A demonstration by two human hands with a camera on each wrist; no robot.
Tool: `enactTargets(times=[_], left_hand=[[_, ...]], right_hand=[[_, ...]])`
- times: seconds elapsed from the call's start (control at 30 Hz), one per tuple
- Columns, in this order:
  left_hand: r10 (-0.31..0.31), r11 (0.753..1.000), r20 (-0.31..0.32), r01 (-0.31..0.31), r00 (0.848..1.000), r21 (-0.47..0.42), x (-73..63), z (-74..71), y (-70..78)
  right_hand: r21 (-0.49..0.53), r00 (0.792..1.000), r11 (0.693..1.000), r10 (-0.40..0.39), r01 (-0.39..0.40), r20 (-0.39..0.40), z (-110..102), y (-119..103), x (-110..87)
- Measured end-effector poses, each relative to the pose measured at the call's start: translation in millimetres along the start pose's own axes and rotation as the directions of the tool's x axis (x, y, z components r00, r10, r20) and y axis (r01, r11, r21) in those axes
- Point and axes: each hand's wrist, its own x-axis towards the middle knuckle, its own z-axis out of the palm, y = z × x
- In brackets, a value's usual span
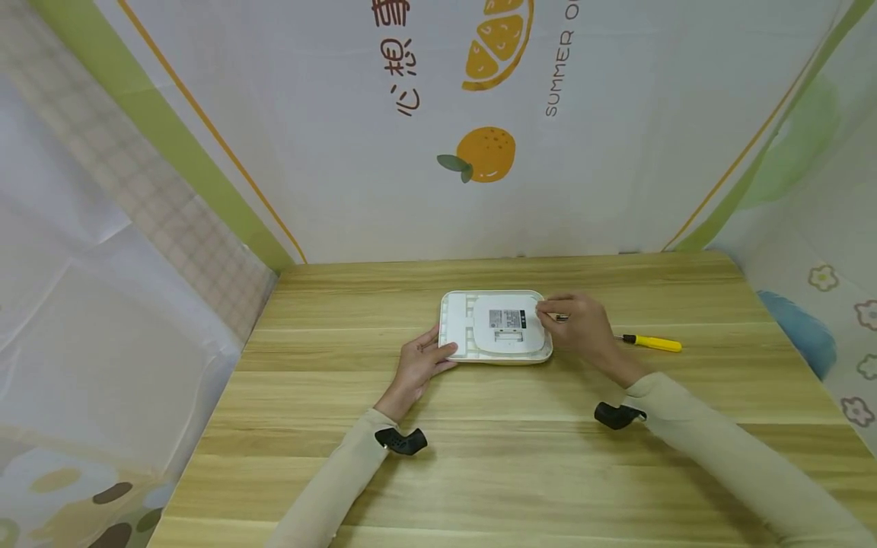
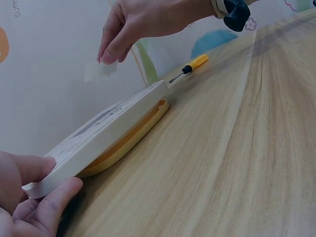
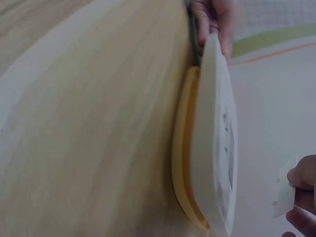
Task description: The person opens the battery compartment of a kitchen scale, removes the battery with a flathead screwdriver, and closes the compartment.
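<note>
A white, flat device (image 1: 457, 320) with rounded corners lies face down, showing a printed label (image 1: 505, 319) and a small rectangular opening (image 1: 508, 336) on its back. Beneath it a yellow part (image 2: 118, 155) props it up off the table. My left hand (image 1: 418, 365) grips the device's near left corner, thumb on top and fingers below. Over the right end, my right hand (image 1: 582, 327) pinches a small, thin, whitish translucent piece (image 2: 94, 71). In both wrist views that piece hangs apart from the device; its exact kind is unclear.
A screwdriver with a yellow handle (image 1: 658, 344) lies on the wooden table (image 1: 507, 472), to the right of the device and partly behind my right hand. A printed cloth (image 1: 342, 175) hangs along the table's far edge. More cloth hangs at both sides.
</note>
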Motion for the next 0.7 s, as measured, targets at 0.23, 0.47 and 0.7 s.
enactTargets(times=[0.23,0.47,0.7], left_hand=[[0.004,1.0,-0.001,-0.004,1.0,0.003,-0.6,0.7,1.5],[0.01,1.0,0.003,-0.01,1.0,0.004,-0.8,0.4,1.4],[-0.003,1.0,0.001,0.003,1.0,0.003,-0.4,0.7,1.1]], right_hand=[[-0.029,0.986,0.986,-0.163,0.164,0.044,21,-15,-3.5],[-0.019,0.983,0.991,-0.126,0.13,0.136,30,-23,-10.5],[-0.004,0.977,0.989,-0.144,0.146,0.16,38,-25,-14.6]])
